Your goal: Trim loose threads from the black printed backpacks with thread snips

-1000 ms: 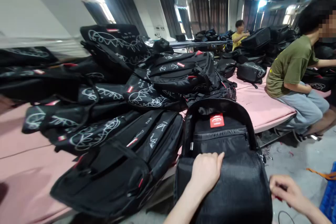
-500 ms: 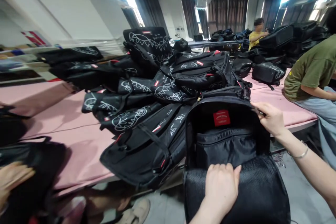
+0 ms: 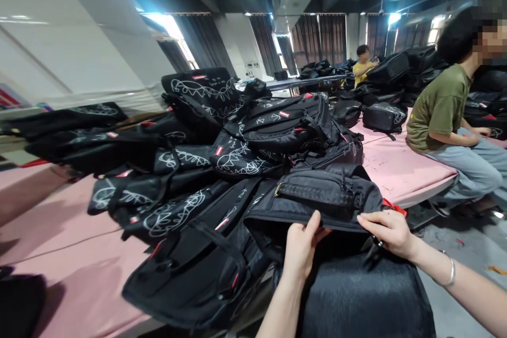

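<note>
A black backpack (image 3: 320, 198) lies at the near edge of the pink table, its front flap folded down over the body. My left hand (image 3: 301, 245) grips the flap's lower edge, thumb on top. On the right side of the same flap my right hand (image 3: 390, 231) pinches the edge, close to a red tag (image 3: 393, 207); a bracelet sits on that wrist. The backpack's mesh back panel (image 3: 364, 296) hangs toward me below both hands.
Several black backpacks (image 3: 222, 158) with white scribble prints are heaped on the pink table (image 3: 396, 169). A person in a green shirt (image 3: 439, 105) sits on the table edge at right. Another person in yellow (image 3: 362, 66) is at a far table with more bags.
The backpack's open flap, which showed a red label inside, has been folded down shut. My right hand moved from the top rim down to the flap's edge; my left shifted up to it.
</note>
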Action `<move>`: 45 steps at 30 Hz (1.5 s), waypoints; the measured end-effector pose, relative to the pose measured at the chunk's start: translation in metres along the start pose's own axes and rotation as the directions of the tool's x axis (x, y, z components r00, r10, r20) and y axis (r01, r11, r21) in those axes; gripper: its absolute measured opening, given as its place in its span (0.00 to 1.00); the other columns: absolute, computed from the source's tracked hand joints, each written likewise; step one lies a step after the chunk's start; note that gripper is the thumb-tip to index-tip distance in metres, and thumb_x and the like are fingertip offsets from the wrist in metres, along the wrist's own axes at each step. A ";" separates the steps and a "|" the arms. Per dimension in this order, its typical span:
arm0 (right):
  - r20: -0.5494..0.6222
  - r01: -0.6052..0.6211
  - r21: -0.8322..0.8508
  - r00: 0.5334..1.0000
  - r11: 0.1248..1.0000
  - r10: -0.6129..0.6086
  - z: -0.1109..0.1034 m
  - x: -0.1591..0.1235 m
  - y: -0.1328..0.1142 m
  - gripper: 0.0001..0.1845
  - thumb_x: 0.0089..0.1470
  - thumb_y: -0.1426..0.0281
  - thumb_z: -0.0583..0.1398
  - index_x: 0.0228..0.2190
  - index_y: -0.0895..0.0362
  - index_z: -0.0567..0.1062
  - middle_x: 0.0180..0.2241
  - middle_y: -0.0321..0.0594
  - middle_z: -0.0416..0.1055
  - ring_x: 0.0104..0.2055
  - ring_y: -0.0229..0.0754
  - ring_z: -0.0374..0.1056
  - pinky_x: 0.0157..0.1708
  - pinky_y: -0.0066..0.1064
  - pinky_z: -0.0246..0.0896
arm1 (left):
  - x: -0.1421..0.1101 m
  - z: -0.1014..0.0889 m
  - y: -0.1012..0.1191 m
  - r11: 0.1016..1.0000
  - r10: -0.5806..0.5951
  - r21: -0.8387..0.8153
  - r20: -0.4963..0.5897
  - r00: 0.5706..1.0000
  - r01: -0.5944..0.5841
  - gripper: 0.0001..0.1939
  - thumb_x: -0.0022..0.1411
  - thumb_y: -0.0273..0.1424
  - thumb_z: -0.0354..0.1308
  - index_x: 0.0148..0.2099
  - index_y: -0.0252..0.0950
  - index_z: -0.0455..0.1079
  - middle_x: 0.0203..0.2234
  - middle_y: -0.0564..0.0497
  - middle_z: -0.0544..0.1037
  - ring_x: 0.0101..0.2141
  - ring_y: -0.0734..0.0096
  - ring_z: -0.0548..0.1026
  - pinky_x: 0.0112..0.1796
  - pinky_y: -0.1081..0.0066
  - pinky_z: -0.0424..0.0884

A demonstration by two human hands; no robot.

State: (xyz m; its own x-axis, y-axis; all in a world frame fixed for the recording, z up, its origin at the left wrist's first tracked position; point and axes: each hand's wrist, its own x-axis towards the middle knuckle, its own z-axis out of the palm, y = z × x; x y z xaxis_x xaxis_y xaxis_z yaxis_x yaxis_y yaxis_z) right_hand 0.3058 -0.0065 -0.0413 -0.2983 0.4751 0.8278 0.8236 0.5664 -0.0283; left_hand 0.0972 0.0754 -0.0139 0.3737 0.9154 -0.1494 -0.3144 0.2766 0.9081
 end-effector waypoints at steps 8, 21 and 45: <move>-0.023 -0.167 0.217 0.984 0.962 0.177 -0.002 -0.002 0.008 0.21 0.53 0.78 0.51 0.47 0.50 0.71 0.36 0.42 0.73 0.38 0.39 0.71 0.35 0.29 0.69 | -0.002 0.020 0.002 0.981 -0.054 -0.187 -0.041 0.998 0.045 0.17 0.45 0.35 0.66 0.31 0.23 0.73 0.27 0.42 0.79 0.28 0.66 0.77 0.32 0.70 0.76; 0.138 -0.494 0.247 0.869 0.834 0.474 -0.008 0.050 0.024 0.25 0.44 0.64 0.63 0.46 0.54 0.66 0.26 0.35 0.62 0.27 0.38 0.61 0.29 0.28 0.61 | -0.007 0.022 -0.008 0.980 0.066 -0.181 -0.075 0.995 -0.079 0.20 0.42 0.39 0.67 0.30 0.23 0.75 0.27 0.41 0.79 0.28 0.65 0.77 0.32 0.70 0.75; 0.378 -0.165 0.119 0.919 0.979 0.109 0.101 0.106 0.006 0.12 0.52 0.77 0.51 0.37 0.57 0.71 0.34 0.40 0.70 0.28 0.38 0.65 0.25 0.28 0.55 | 0.026 -0.046 0.086 0.678 0.115 0.722 0.083 0.990 -0.139 0.21 0.58 0.45 0.49 0.26 0.32 0.68 0.21 0.49 0.74 0.21 0.74 0.71 0.25 0.75 0.67</move>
State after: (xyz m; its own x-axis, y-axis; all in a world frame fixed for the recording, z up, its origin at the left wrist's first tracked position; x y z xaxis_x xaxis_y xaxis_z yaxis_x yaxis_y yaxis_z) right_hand 0.2304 0.1151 -0.0105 -0.3670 0.7530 0.5461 0.7980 0.5565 -0.2311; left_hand 0.0394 0.1365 0.0424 0.4060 0.9138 -0.0108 0.3646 -0.1512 0.9188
